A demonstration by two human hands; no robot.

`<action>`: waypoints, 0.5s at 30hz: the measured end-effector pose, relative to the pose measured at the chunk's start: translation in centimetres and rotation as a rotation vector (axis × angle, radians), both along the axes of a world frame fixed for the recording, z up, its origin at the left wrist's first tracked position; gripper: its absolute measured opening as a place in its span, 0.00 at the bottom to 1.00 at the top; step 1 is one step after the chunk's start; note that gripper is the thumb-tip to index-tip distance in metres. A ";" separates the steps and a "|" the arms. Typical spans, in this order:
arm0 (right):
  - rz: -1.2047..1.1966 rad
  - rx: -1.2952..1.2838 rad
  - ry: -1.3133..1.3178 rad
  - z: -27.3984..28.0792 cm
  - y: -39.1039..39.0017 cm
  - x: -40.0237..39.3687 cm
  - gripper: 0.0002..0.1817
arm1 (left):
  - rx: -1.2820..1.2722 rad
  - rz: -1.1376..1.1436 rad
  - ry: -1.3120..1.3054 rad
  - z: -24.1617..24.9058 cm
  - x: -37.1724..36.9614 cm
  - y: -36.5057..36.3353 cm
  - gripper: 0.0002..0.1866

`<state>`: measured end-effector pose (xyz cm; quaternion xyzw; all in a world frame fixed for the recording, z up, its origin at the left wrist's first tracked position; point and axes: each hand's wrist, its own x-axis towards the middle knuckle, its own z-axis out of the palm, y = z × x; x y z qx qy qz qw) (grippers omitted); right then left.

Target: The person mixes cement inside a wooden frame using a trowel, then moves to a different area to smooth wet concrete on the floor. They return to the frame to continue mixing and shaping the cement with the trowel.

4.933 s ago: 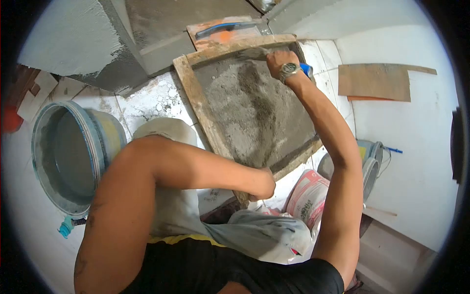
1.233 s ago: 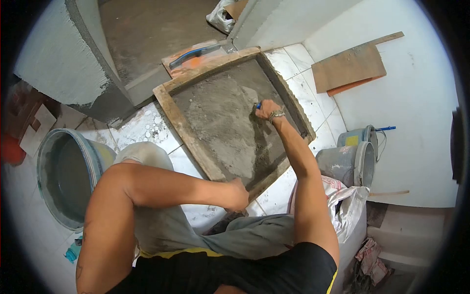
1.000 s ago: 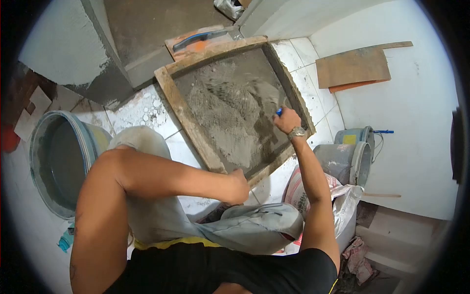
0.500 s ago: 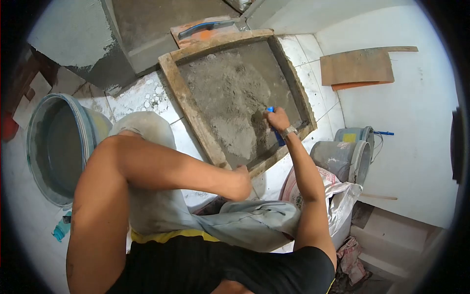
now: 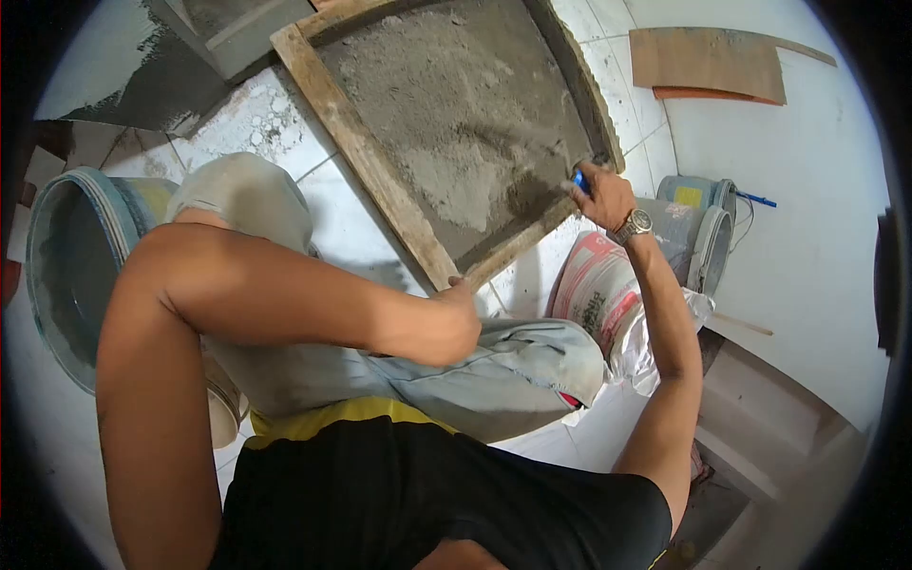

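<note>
A shallow wooden mixing box (image 5: 356, 152) holds wet grey mortar (image 5: 446, 123) with a drier, powdery heap in it. My left hand (image 5: 454, 318) is closed on the box's near corner, its fingers mostly hidden. My right hand (image 5: 605, 198) wraps round the blue handle of a trowel (image 5: 580, 180) at the box's near right corner. The trowel's blade cannot be made out; the mortar left of it is smeared by motion.
A big bucket (image 5: 81, 256) lined with grey residue stands left of my knee. At right are a printed sack (image 5: 594, 290), a grey bucket (image 5: 708, 252) and a smaller bucket (image 5: 698, 193). A brown board (image 5: 708, 65) leans against the white wall (image 5: 788, 190).
My right hand has drawn the trowel toward me and right, to the box's near edge. The left hand stays at the near corner. The view has tipped lower.
</note>
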<state>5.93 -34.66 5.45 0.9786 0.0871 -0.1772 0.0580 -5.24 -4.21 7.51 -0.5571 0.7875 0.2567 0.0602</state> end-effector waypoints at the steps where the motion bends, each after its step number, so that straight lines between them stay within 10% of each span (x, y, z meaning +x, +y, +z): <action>1: 0.113 0.004 0.114 -0.4 -0.9 -1.0 0.20 | -0.026 0.017 0.020 -0.1 -0.3 0.2 0.09; 6: 0.491 -0.062 0.406 -5.2 -3.3 -1.5 0.16 | -0.005 0.035 -0.010 -1.0 -0.7 -0.3 0.11; 15: 0.299 -0.030 0.238 -9.0 -3.3 1.9 0.23 | 0.088 0.080 -0.030 -0.9 0.5 -1.8 0.15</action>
